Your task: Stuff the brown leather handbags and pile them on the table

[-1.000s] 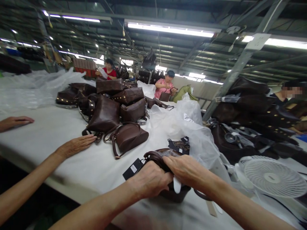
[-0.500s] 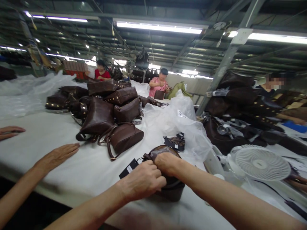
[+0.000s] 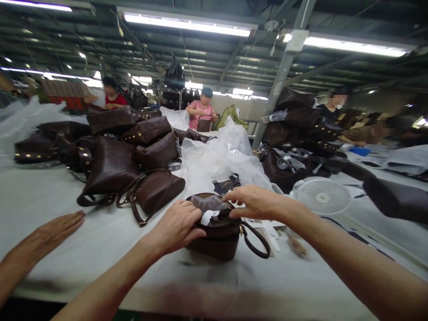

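Note:
A small dark brown handbag (image 3: 214,244) stands upright on the table in front of me, its top unzipped. Clear plastic (image 3: 205,203) and a white paper tag (image 3: 209,217) show in its opening. My left hand (image 3: 179,225) grips its left rim, thumb along the outside. Over the right rim, my right hand (image 3: 252,203) has thumb and fingers apart, with nothing plainly held between them. A looped wrist strap (image 3: 257,243) hangs from the bag's right side. Just behind lie black printed tags (image 3: 227,183).
Another person's hand (image 3: 53,232) lies flat at the left. Brown bags (image 3: 113,167) are heaped behind it, with crumpled clear plastic (image 3: 217,160) beside them. A white fan (image 3: 323,196) stands at the right, near more dark bags (image 3: 284,165). Other people work farther back.
My right hand has come out of the bag and opened. My left hand has loosened from a fist onto the rim. The black tag beside it is gone from view. The view has swung right.

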Action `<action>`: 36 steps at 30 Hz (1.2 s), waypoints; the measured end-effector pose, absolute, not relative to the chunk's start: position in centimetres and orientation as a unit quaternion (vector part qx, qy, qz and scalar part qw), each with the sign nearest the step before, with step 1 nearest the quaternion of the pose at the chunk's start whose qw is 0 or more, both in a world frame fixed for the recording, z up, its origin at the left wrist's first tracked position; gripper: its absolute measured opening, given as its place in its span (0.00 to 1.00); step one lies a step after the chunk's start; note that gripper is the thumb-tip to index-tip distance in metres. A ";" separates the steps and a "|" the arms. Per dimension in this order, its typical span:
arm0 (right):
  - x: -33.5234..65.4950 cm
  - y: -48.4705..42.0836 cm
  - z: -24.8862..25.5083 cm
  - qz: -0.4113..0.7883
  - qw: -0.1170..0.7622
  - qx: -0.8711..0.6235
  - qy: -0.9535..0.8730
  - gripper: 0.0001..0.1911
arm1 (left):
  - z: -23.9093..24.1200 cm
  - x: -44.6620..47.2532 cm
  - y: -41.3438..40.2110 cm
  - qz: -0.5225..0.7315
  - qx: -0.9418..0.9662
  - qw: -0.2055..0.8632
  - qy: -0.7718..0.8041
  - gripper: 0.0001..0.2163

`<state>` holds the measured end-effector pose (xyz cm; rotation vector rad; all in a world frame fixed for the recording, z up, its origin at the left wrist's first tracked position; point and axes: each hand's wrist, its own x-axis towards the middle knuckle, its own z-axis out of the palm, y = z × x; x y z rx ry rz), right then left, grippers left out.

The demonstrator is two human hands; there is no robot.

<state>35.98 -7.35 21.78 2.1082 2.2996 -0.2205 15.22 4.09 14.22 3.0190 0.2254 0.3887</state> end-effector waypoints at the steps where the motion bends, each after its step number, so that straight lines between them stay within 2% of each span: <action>1: 36.2 -7.9 21.4 -0.079 0.002 0.676 0.733 0.18 | 14.7 15.2 3.9 0.124 0.988 0.050 0.071 0.12; 5: 35.7 -8.6 19.7 -0.031 -0.035 0.695 0.718 0.16 | 16.0 16.3 3.1 0.155 0.981 0.083 0.080 0.09; 8: 34.8 -7.9 19.3 0.008 -0.056 0.711 0.701 0.09 | 15.9 18.1 2.8 0.169 0.974 0.119 0.091 0.03; 10: 34.5 -7.5 19.3 0.001 -0.082 0.709 0.700 0.02 | 15.4 19.5 2.7 0.154 0.975 0.132 0.095 0.08; 13: 35.0 -7.8 19.0 -0.041 -0.132 0.694 0.706 0.07 | 14.6 21.0 2.9 0.141 0.974 0.130 0.123 0.11; 16: 36.3 -9.1 18.3 -0.133 -0.193 0.678 0.696 0.07 | 14.4 21.5 2.9 0.138 0.974 0.119 0.137 0.09; 18: 37.1 -10.2 17.5 -0.179 -0.227 0.664 0.690 0.15 | 14.5 21.5 2.8 0.132 0.975 0.098 0.150 0.10; 21: 37.2 -11.2 16.1 -0.140 -0.232 0.669 0.692 0.19 | 15.0 21.4 2.7 0.119 0.976 0.058 0.173 0.09; 27: 36.9 -11.3 13.7 -0.004 -0.247 0.684 0.686 0.12 | 15.8 22.3 3.0 0.048 0.995 0.056 0.074 0.09; 31: 37.9 -11.7 13.9 0.000 -0.254 0.678 0.689 0.09 | 15.2 24.1 3.3 0.001 0.998 0.052 0.039 0.11; 36: 36.9 -12.4 15.7 -0.007 -0.303 0.624 0.720 0.08 | 14.1 26.3 3.7 -0.047 0.992 0.064 0.102 0.07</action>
